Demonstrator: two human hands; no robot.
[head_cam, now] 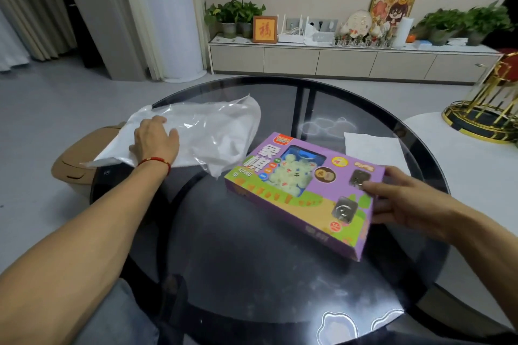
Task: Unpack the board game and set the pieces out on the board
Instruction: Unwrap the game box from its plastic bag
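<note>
My right hand [392, 204] grips the game box [305, 193] by its 4 o'clock end; the box lies mid-worktop [252, 274], long axis running 10 to 4. My left hand [155, 138] presses flat on the plastic bag [213, 131] at 10 o'clock.

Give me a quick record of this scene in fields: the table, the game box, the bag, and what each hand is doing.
surface: round dark glass table
game: purple cardboard board game box, closed, lying flat on the table
wrapping: clear crumpled plastic bag, lying left of the box, apart from it
left hand: resting flat on the bag
right hand: holding the box's right end, thumb on top
other: white paper napkin behind the box
progress: box not yet opened
</note>
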